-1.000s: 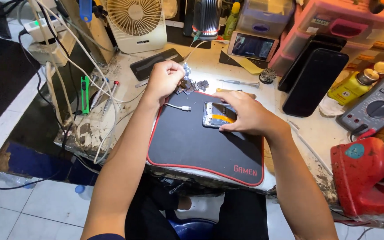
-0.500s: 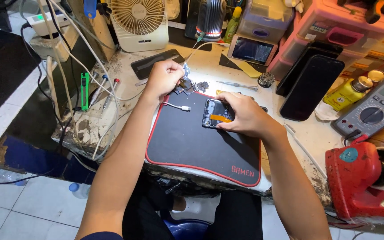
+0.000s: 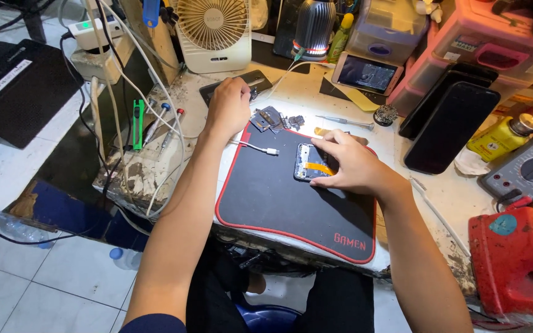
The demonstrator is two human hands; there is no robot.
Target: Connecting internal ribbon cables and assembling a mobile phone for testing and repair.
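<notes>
An opened phone [image 3: 310, 168] with an orange flex strip lies on a black mat with red edging [image 3: 279, 197]. My right hand [image 3: 348, 163] rests on the phone and grips its right side. My left hand [image 3: 228, 106] reaches to the mat's far left corner, fingers curled beside a small pile of loose metal parts [image 3: 271, 119]; whether it holds one is hidden. A white cable end [image 3: 265, 149] lies on the mat between both hands.
A small fan [image 3: 212, 32] and lamp [image 3: 313, 28] stand at the back. A screwdriver [image 3: 344, 121], two dark phones [image 3: 448, 114], a yellow bottle [image 3: 502, 135], a multimeter [image 3: 528, 166] and a red tool [image 3: 513, 259] sit to the right. Cables [image 3: 149, 111] hang on the left.
My left hand has shifted slightly toward the far left corner of the mat. My right hand stays on the phone. The camera view has drifted a little.
</notes>
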